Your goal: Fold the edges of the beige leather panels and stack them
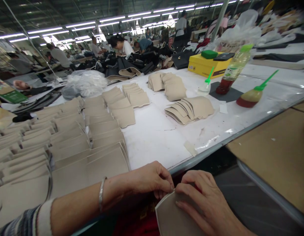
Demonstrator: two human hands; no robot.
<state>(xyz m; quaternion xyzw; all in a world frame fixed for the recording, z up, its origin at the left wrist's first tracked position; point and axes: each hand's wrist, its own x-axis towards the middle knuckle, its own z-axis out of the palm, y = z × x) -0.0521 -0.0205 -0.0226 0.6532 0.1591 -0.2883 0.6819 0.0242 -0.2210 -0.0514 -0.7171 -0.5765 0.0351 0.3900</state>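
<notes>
A beige leather-like panel [175, 214] with a pale edge hangs in front of me, off the table's front edge. My right hand [200, 193] grips it from the right, thumb on the near face and fingers over the top. At its upper corner, my left hand [159, 182] pinches the edge, fingertips close to the right hand's. A silver bracelet [101, 193] circles the left wrist. Further back on the white table lies a fanned stack of beige panels [190, 109]. Large overlapping rows of similar panels [93, 154] cover the left side.
At the right stand a bottle of red liquid [232, 70], a squeeze bottle [251, 95] with a green nozzle, and a small clear bottle [205, 86]. A yellow box [196, 65] is behind them. Brown cardboard [275, 147] lies right of the table edge [216, 144]. People work further back.
</notes>
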